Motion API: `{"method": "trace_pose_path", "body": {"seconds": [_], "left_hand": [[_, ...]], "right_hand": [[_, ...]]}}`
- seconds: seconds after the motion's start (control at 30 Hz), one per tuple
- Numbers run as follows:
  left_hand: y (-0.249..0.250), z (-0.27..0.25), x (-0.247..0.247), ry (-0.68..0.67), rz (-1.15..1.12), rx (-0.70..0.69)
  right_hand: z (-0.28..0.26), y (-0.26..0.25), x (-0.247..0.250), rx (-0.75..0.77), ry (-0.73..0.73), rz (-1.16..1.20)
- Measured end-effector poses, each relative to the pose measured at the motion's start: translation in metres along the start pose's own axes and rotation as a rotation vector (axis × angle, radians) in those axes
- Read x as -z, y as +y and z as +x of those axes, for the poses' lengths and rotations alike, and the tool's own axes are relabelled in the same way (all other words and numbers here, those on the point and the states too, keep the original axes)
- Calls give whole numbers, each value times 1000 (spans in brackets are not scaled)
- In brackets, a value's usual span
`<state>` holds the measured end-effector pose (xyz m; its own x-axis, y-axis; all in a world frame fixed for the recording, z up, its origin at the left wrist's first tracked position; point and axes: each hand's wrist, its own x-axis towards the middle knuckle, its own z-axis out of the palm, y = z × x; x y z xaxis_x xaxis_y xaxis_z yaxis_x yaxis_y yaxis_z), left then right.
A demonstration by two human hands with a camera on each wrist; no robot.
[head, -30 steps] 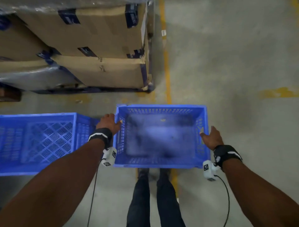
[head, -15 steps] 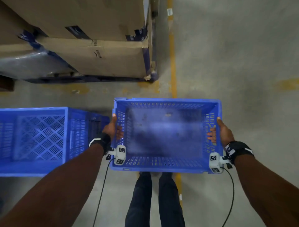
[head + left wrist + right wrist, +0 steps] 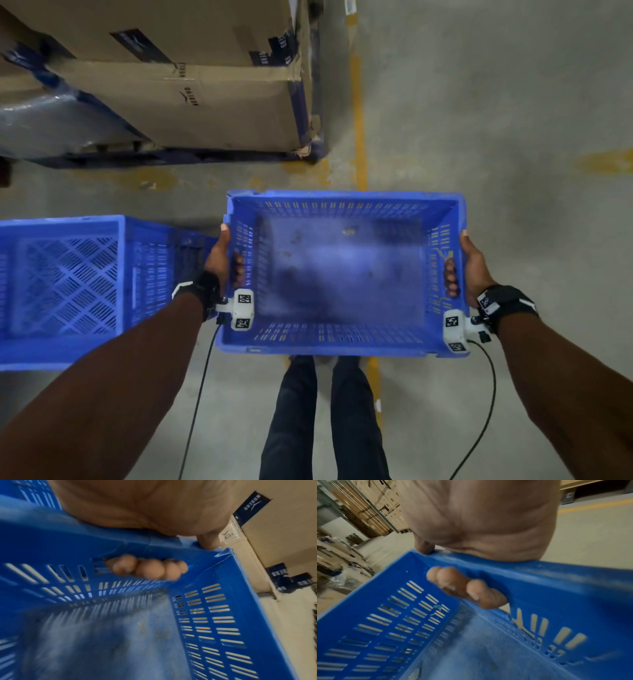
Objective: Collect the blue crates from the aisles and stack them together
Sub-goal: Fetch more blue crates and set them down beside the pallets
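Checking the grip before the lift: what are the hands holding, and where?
Both hands, left hand and right hand, hold the blue crate by its side handle slots.

The held crate point(image 3: 346, 344) is showing as moulded blue plastic, matt, its slotted walls smooth and its floor looking dusty and scuffed with small specks of dirt. The second crate point(image 3: 65, 284) is showing the same matt blue plastic, with a lattice bottom. The boxes point(image 3: 212, 113) are looking like plain brown cardboard, dull and creased at the corners, with dark tape. A glossy plastic wrap point(image 3: 51, 120) is shining beside them. The floor point(image 3: 513, 120) is appearing as rough grey concrete with worn yellow paint.
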<state>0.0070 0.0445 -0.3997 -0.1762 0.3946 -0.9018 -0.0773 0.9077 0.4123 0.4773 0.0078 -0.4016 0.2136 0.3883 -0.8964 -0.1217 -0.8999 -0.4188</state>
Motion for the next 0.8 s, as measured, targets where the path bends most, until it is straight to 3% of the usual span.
{"method": "trace_pose_path", "body": {"seconds": [0.17, 0.37, 0.63, 0.8], "left_hand": [[30, -44, 5, 81, 107, -96], [74, -146, 13, 155, 126, -203], [106, -301, 30, 130, 75, -299], [119, -368, 44, 134, 67, -325]], "right_hand": [[-42, -10, 5, -20, -2, 71], [-143, -49, 17, 56, 33, 63], [-295, -100, 61, 155, 40, 42], [-363, -121, 70, 198, 20, 18]]}}
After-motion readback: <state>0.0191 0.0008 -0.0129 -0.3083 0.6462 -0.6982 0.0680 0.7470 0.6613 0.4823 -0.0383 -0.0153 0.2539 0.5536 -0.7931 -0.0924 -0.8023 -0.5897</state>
